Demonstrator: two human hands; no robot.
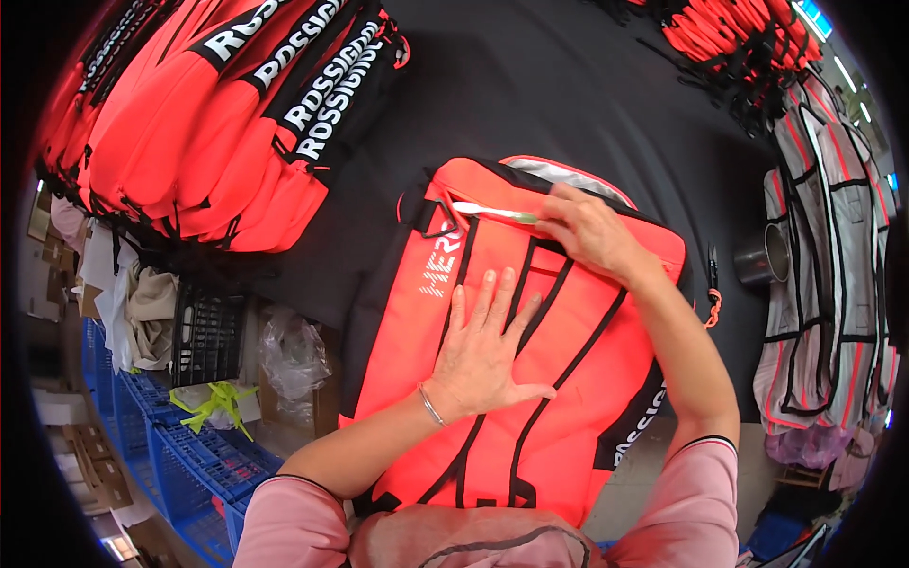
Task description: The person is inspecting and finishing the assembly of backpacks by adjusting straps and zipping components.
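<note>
A bright red-orange backpack (pixel 402 331) with black trim lies on the black-covered table before me, its narrow end toward my body. My left hand (pixel 483 350) rests flat on its panel with the fingers spread, between black strap lines. Near the far end, my right hand (pixel 587 227) is closed with bent fingers around the end of a slim white-and-green stick (pixel 492 210). This stick lies along the panel's upper seam; its exact kind is unclear. Behind the right hand, an opening shows pale grey lining (pixel 568 175).
Stacked red backpacks (pixel 180 142) stand at far left, more red pieces (pixel 739 47) at far right. Grey panels with black edging (pixel 824 265) hang along the right side by a metal cup (pixel 762 254) and small black snips (pixel 712 284). Blue crates (pixel 204 459) stand lower left.
</note>
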